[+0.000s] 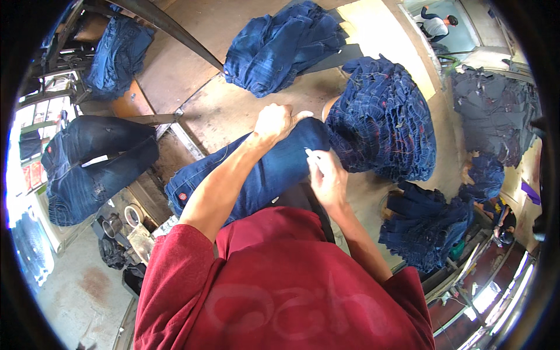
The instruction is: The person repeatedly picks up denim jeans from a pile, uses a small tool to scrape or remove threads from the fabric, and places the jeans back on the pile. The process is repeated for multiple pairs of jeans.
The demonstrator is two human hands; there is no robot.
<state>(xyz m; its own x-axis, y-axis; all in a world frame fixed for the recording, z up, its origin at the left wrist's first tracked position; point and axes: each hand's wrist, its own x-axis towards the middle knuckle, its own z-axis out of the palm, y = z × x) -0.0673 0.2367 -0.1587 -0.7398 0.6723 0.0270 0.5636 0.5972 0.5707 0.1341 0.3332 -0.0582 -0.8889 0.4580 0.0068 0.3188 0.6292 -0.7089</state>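
One red shirt (291, 274), worn by the person at work, fills the field around 6 o'clock. Denim (265, 169) lies at centre, directly before the shirt, its long axis slanting from about 8 o'clock toward 1 o'clock; at its far end it comes up just beside a ruffled blue pile (385, 122) at 2 o'clock. Dark jeans (105, 140) hang spread at 9 o'clock, well apart from the hands. Next in extent are a blue heap (280, 52) at 12 o'clock, a grey stack (496, 108) between 2 and 3 o'clock, a navy bundle (426, 224) near 4 o'clock and a faded bunch (119, 55) at 10 o'clock. The left hand (273, 123) lies at the denim's 12 o'clock edge, fingers curled and thumb extended toward 3 o'clock; whether they grasp cloth cannot be told. The right hand (328, 175) is over the denim's 3 o'clock side, its fingers pinching a white piece. Two co-workers appear small: one (434, 24) between 1 and 2 o'clock, another (504, 220) between 3 and 4. Smallest are a round red patch (182, 196), at the denim's near end toward 8 o'clock, and the white piece (308, 152), its tip pointing toward 11 o'clock.
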